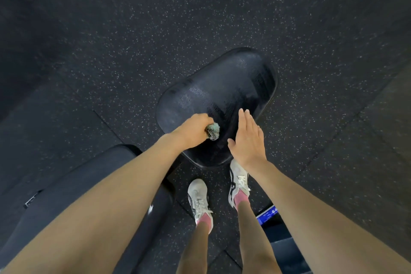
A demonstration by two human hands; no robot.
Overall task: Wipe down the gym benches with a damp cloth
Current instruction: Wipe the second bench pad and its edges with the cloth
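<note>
The cloth (213,131), a teal-grey wad, sits on the near half of the black padded counter (222,91), bunched in the left hand (191,132), whose fingers are curled round it and grasping it from above. Wet streaks shine across the counter's top beyond the cloth. The right hand (248,140) is just beside the cloth over the counter's near right edge, its fingers (245,118) straight, together and released, holding nothing; whether the palm touches the pad cannot be told. Below the counter stand two white shoes, the left shoe (199,198) and the right shoe (239,181), with pink socks. A second pad (89,184), also black, lies at lower left. A blue label (266,214) shows at lower right. All stands on a dark speckled floor (155,29).
</note>
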